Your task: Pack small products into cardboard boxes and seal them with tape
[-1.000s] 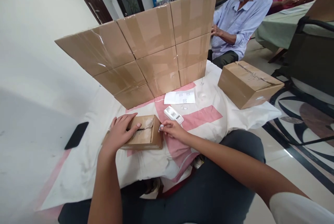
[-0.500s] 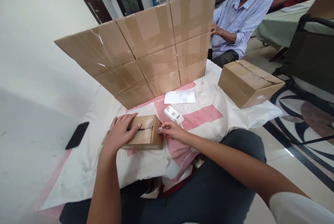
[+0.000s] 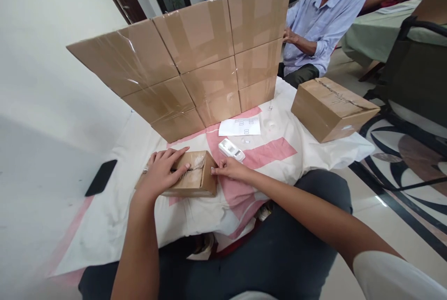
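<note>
A small taped cardboard box (image 3: 195, 183) lies in front of me on the cloth. My left hand (image 3: 159, 174) rests over the left part of its top, fingers spread and thumb lying near the torn seam. At the box's right end, my right hand (image 3: 226, 169) pinches a small white label (image 3: 213, 170) between thumb and fingertips; the fingers mostly cover it. The label is at the end face, and I cannot tell whether it sticks there. Just beyond my right hand sits a white plastic device (image 3: 231, 150). Behind it lies a white sheet (image 3: 240, 127) with small printed rectangles.
A tall cardboard panel of taped boxes (image 3: 209, 57) stands at the back. Another cardboard box (image 3: 331, 109) is at the right edge of the cloth (image 3: 188, 221). A black phone (image 3: 101, 178) lies at left by the wall. A person in a blue shirt (image 3: 324, 30) sits beyond the panel.
My right fingers have moved slightly closer against the box's end, and less of the label shows. My left hand stays on the box. The view has shifted slightly.
</note>
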